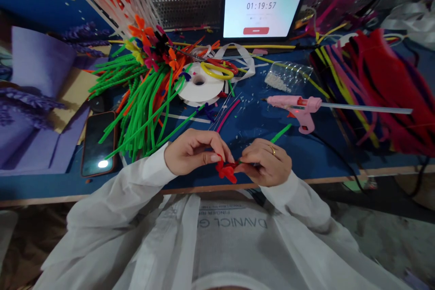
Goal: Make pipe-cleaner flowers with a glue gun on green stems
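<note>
Between my hands, over the table's front edge, is a red pipe-cleaner flower (pixel 226 172) with looped petals. My left hand (pixel 200 150) pinches one of its petals between thumb and fingers. The fingers of my right hand (pixel 267 162), which wears a ring, are closed at the flower's base. A green pipe-cleaner stem (pixel 281 133) sticks out beyond the right hand, and its middle is hidden by the fingers. A pink glue gun (pixel 299 108) with a long glue stick lies to the right. Green pipe cleaners (pixel 146 118) are heaped to the left.
Scissors with yellow handles (pixel 216 71) rest by a white ribbon spool (pixel 204 88). Finished flowers (pixel 152 43) lie behind. A phone (pixel 99 144) and purple wrapping paper (pixel 42 65) are at left, red pipe cleaners (pixel 390 86) at right. A tablet (pixel 267 4) stands at the back.
</note>
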A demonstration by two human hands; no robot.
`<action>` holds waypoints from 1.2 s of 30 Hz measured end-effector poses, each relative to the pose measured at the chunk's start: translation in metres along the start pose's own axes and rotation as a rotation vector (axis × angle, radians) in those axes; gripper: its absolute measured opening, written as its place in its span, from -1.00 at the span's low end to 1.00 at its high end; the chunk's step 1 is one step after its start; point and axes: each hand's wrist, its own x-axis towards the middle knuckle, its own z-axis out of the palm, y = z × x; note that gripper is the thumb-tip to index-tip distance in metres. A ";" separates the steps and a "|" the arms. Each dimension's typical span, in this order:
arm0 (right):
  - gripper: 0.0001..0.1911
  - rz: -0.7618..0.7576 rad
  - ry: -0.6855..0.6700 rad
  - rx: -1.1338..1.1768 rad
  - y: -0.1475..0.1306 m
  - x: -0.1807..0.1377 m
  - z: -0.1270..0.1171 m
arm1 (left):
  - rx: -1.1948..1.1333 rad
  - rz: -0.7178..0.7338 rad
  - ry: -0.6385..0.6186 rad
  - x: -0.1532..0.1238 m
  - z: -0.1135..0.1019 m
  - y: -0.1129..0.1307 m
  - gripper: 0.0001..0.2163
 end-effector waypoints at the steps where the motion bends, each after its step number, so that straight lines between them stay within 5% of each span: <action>1: -0.84 0.003 -0.003 0.002 0.000 0.000 0.000 | -0.006 -0.006 0.004 0.000 0.001 0.000 -0.93; 36: -0.87 0.017 -0.186 0.133 0.009 0.005 -0.005 | -0.485 -0.230 0.296 0.000 0.024 -0.008 -0.79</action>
